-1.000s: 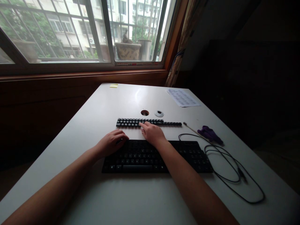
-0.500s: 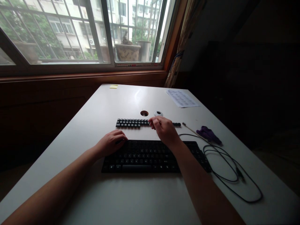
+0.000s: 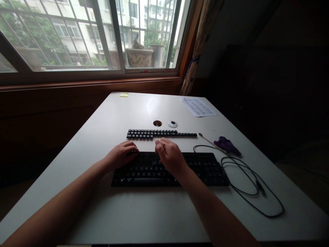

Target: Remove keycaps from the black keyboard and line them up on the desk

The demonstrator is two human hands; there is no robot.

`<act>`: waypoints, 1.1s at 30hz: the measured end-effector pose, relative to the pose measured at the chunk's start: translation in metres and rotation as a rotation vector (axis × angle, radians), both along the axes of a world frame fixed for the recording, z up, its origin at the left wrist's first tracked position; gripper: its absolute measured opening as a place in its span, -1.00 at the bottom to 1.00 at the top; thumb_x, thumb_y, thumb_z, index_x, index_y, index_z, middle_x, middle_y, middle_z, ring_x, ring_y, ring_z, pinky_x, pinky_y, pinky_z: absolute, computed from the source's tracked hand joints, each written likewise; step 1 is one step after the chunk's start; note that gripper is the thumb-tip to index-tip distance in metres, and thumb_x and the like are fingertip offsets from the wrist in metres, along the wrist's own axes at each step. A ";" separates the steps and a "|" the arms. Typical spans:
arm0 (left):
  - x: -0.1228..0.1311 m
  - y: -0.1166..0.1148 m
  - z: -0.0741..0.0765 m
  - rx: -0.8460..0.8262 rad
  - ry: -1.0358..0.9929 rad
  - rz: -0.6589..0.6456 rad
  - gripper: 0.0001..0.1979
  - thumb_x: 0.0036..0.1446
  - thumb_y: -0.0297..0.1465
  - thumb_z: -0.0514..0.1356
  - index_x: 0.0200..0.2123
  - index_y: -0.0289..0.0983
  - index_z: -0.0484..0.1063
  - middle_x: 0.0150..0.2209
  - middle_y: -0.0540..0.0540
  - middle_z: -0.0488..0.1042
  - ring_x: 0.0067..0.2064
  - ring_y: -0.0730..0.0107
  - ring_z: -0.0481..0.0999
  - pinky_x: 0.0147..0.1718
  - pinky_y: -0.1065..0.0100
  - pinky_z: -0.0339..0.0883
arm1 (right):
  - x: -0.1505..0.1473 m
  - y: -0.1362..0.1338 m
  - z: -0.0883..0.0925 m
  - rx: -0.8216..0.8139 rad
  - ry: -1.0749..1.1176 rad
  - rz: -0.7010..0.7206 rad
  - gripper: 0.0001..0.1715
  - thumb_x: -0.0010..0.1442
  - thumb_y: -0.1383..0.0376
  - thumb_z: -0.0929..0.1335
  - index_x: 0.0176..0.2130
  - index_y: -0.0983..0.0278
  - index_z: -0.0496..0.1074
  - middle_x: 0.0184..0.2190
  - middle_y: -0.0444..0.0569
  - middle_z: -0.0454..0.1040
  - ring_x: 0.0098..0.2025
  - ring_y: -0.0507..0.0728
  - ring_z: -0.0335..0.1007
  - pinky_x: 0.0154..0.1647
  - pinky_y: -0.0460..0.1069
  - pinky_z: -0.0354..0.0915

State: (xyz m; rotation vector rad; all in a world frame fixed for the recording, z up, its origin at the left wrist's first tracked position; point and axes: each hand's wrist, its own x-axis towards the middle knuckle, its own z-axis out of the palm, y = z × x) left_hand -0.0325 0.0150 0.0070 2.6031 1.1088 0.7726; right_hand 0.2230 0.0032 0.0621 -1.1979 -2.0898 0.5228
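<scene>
A black keyboard (image 3: pixel 149 180) lies in front of me on the white table, and some of its upper area shows no keycaps. At its upper left corner my left hand (image 3: pixel 123 153) grips the edge with curled fingers. My right hand (image 3: pixel 169 155) is closed in a pinch above the keyboard's upper middle; whatever is between the fingertips is hidden. Just beyond the keyboard stand rows of loose black keycaps (image 3: pixel 140 133), with a single lower row running off to the right.
Right of the keyboard lie a coiled black cable (image 3: pixel 257 192), a thin brush-like stick (image 3: pixel 207 140) and a purple cloth (image 3: pixel 227 145). Farther back are a round cable hole (image 3: pixel 157 123), its grey cover (image 3: pixel 173 124), printed sheets (image 3: pixel 199 107) and a yellow sticky note (image 3: pixel 124 94).
My right hand has moved from over the loose keycaps back toward me and slightly left, now over the keyboard. The left hand stays at the keyboard's corner.
</scene>
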 end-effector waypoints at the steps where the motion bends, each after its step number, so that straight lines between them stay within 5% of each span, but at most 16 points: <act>1: 0.000 0.000 0.000 0.001 0.001 0.000 -0.88 0.27 -0.42 0.16 -0.20 -0.22 0.51 -0.22 -0.12 0.50 -0.17 0.30 0.48 -0.13 0.28 0.41 | -0.001 -0.001 0.000 0.029 -0.047 -0.004 -0.41 0.43 0.09 0.09 -0.51 0.26 0.33 -0.46 -0.09 0.32 -0.45 0.03 0.24 -0.39 -0.05 0.10; 9: -0.001 0.002 -0.004 0.017 -0.011 -0.010 -0.88 0.26 -0.43 0.16 -0.19 -0.23 0.51 -0.22 -0.12 0.50 -0.18 0.31 0.48 -0.16 0.30 0.41 | -0.006 -0.005 -0.003 0.063 -0.257 0.045 -0.47 0.37 0.03 0.19 -0.53 0.24 0.33 -0.58 -0.12 0.31 -0.52 0.03 0.14 -0.46 -0.03 -0.07; 14: -0.001 0.001 -0.001 -0.006 -0.008 -0.014 -0.88 0.26 -0.44 0.16 -0.19 -0.23 0.51 -0.21 -0.12 0.50 -0.17 0.31 0.48 -0.15 0.29 0.41 | 0.018 0.016 -0.011 -0.301 -0.001 0.207 -0.49 0.35 0.02 0.20 -0.50 0.25 0.36 -0.69 -0.22 0.17 -0.62 -0.02 0.12 -0.56 -0.10 0.00; 19: 0.000 0.001 -0.001 0.003 -0.029 -0.024 -0.86 0.27 -0.42 0.15 -0.20 -0.24 0.52 -0.23 -0.13 0.51 -0.20 0.32 0.49 -0.18 0.31 0.43 | 0.037 0.033 -0.027 -0.645 0.196 0.202 -0.52 0.33 0.00 0.20 -0.41 0.26 0.39 -0.79 -0.29 0.19 -0.80 -0.06 0.01 -0.78 -0.15 -0.07; 27: 0.002 -0.005 0.008 0.092 0.067 -0.028 -0.80 0.30 -0.39 0.15 -0.04 -0.19 0.48 -0.17 -0.14 0.51 -0.14 0.26 0.47 -0.13 0.24 0.42 | 0.025 0.021 -0.019 -0.540 0.323 0.192 -0.50 0.31 -0.04 0.24 -0.44 0.26 0.40 -0.77 -0.26 0.28 -0.79 -0.07 0.17 -0.77 -0.18 0.03; 33: 0.022 -0.024 0.024 0.182 0.147 -0.132 -0.70 0.29 -0.38 0.17 0.08 -0.14 0.41 -0.07 -0.13 0.49 -0.11 0.25 0.47 -0.11 0.21 0.43 | 0.020 0.020 -0.018 -0.636 0.450 0.246 -0.49 0.29 -0.07 0.27 -0.42 0.27 0.40 -0.75 -0.24 0.33 -0.77 -0.06 0.20 -0.77 -0.17 0.09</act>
